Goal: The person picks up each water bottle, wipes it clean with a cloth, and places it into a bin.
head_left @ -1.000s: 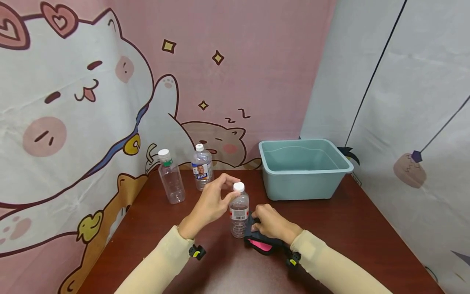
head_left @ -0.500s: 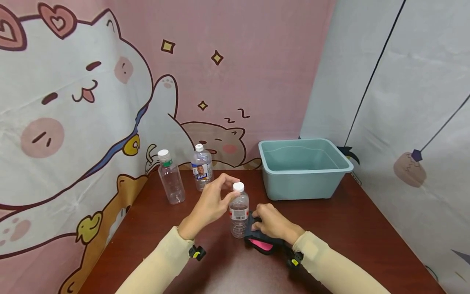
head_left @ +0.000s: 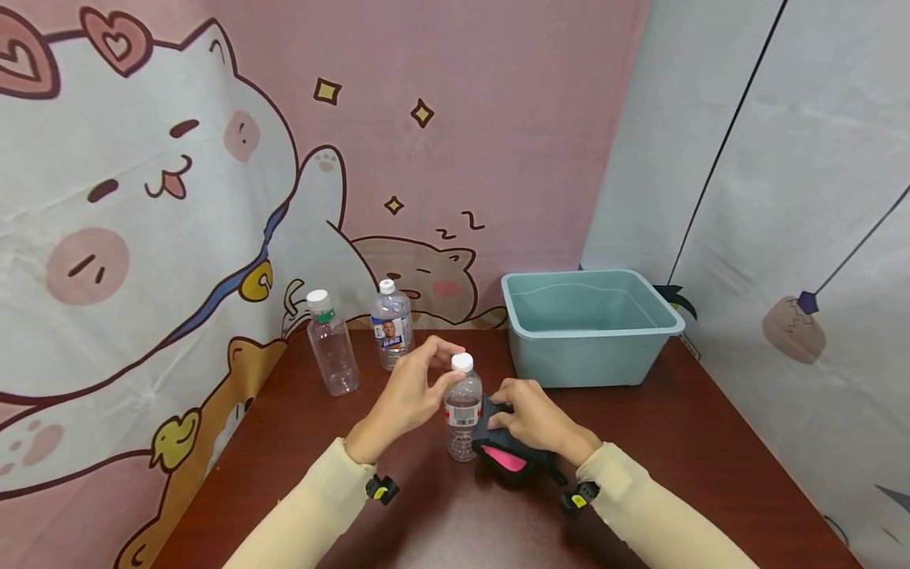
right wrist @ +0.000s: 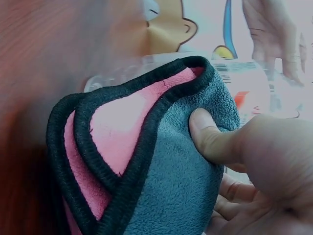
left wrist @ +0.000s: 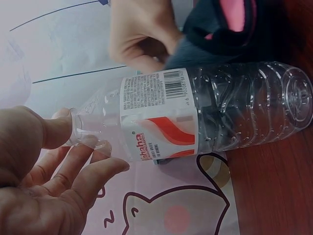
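Observation:
A clear plastic bottle [head_left: 463, 415] with a white cap and a red-and-white label stands upright on the table. My left hand [head_left: 408, 391] pinches it at the neck, just under the cap, as the left wrist view also shows with the label [left wrist: 161, 117] facing the camera. Beside the bottle, my right hand [head_left: 533, 415] grips a folded cloth [right wrist: 171, 161], dark grey outside, pink inside, with black edging. The thumb [right wrist: 208, 134] lies on the grey face and the fingers are behind it. The cloth is held against or close to the bottle's right side.
Two more empty bottles stand at the back left: a tall one [head_left: 332, 352] with a green neck band, and one [head_left: 391, 332] with a blue label. At the back right sits a light-blue tub [head_left: 590, 356] on the brown table [head_left: 640, 474]. Printed curtains hang behind.
My right hand has lifted slightly up the bottle's side with the cloth, whose lower edge hangs a little more off the table. The left hand and the bottle have stayed in place.

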Tool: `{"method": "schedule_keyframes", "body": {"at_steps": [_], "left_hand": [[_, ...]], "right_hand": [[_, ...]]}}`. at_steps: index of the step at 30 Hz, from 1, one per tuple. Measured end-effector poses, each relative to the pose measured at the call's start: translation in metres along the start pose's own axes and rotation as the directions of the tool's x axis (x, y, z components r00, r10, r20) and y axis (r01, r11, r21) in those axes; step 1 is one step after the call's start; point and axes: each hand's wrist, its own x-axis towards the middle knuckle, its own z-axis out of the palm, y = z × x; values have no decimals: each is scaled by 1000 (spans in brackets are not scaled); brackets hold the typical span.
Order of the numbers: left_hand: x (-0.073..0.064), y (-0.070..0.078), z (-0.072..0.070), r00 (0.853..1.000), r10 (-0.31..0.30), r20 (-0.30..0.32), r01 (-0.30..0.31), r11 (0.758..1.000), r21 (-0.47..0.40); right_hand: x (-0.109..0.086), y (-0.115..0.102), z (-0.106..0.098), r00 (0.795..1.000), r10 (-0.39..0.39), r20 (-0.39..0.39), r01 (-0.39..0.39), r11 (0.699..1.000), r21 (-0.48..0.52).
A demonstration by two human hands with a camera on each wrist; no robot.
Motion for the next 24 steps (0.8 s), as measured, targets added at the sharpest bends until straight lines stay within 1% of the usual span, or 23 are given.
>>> {"method": "schedule_keyframes", "body": {"at_steps": [9, 13, 18, 24], "left_hand": [[1, 1, 0, 1000, 3, 1, -3, 1000, -2], [1, 1, -1, 1000, 5, 3, -5, 1000, -2], [2, 0, -1, 1000, 18, 4, -19, 1000, 2], [2, 1, -1, 1000, 22, 11, -22, 1000, 1]], "right_hand": [[6, -18, -27, 997, 4, -71, -2, 1000, 26], [10, -24, -35, 993, -7, -118, 12, 999, 36], [14, -32, -42, 986, -19, -166, 29, 998, 59], [19, -41, -44, 978, -26, -207, 45, 995, 85]]}}
